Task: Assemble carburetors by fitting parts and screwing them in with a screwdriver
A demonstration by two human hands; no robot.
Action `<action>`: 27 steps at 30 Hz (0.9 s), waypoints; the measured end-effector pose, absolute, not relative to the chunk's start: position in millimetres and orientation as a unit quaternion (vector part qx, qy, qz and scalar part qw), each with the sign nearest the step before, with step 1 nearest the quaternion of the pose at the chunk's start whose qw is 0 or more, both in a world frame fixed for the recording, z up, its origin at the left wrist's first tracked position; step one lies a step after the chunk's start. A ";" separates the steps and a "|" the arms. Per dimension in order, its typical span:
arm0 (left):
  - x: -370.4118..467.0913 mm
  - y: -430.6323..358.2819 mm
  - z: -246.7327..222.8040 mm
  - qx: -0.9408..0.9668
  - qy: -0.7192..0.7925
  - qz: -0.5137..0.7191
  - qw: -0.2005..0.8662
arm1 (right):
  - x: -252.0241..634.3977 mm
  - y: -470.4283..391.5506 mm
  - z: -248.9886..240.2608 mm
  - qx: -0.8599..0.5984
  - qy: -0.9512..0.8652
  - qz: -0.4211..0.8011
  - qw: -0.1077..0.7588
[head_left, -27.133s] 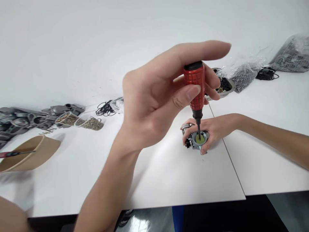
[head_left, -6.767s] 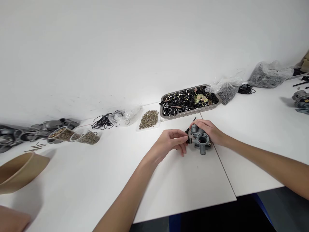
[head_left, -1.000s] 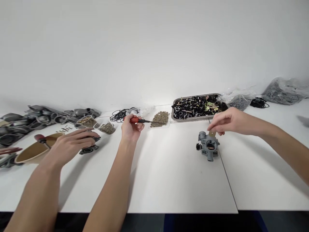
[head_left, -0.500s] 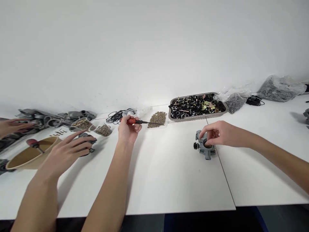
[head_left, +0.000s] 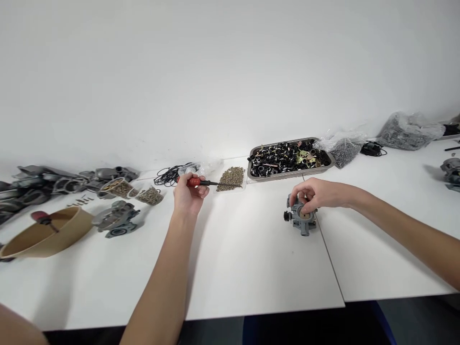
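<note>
My left hand [head_left: 190, 195] grips a screwdriver [head_left: 194, 182] by its red handle, and the shaft points right over a clear tray [head_left: 230, 179] of small brass screws. On the white table to the right stands a grey metal carburetor body [head_left: 301, 223] with a black knob on its left side. My right hand [head_left: 311, 194] rests on top of this body, fingers curled at its upper edge and thumb by the round opening. Whether something small is between those fingers is hidden.
A metal tray [head_left: 291, 172] of black parts lies against the wall, with plastic bags to its right. At left are a second grey body [head_left: 115, 219], a tan bowl [head_left: 46, 237], cups of small parts [head_left: 149, 195] and grey castings [head_left: 32, 184]. Another person's arm [head_left: 17, 326] shows lower left.
The other person's hands have left the grey body and bowl at left. My right fingers have shifted on the carburetor body, showing a brass-coloured disc in its opening. The view has moved slightly.
</note>
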State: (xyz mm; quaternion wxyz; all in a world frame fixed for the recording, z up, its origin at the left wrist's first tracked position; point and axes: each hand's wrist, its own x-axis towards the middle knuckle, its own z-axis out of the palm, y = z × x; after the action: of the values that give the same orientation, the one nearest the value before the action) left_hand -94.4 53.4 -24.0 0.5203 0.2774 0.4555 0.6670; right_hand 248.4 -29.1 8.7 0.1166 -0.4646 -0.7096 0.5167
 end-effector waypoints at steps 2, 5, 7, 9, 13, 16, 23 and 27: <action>-94.4 52.7 -22.4 0.278 0.453 0.668 0.521 | 252.0 -29.6 5.5 -0.452 -0.703 0.534 0.130; -91.9 49.3 -15.9 0.283 0.446 0.667 0.525 | 259.4 -28.7 -8.8 -0.463 -0.638 0.580 0.207; -85.6 44.7 -9.4 0.292 0.438 0.666 0.529 | 262.0 -26.9 -22.7 -0.508 -0.586 0.566 0.279; -73.8 38.1 -3.3 0.310 0.420 0.662 0.537 | 260.8 -25.8 -35.1 -0.542 -0.566 0.527 0.329; -39.4 21.6 0.9 0.341 0.377 0.643 0.573 | 250.5 -29.9 -44.2 -0.526 -0.588 0.503 0.353; -16.6 9.4 -1.9 0.345 0.366 0.615 0.607 | 242.6 -35.7 -42.2 -0.510 -0.609 0.492 0.356; -1.1 -6.8 -2.3 0.378 0.354 0.593 0.616 | 236.8 -37.0 -47.6 -0.491 -0.629 0.459 0.390; 0.1 -9.7 0.6 0.383 0.356 0.594 0.611 | 235.7 -35.3 -51.0 -0.472 -0.620 0.470 0.415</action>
State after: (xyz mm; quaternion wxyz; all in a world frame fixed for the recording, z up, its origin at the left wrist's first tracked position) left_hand 0.1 -9.7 0.6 0.6110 0.3832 0.3555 0.5945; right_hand 235.7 -35.3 -51.0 0.4145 -0.4722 -0.6202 0.4697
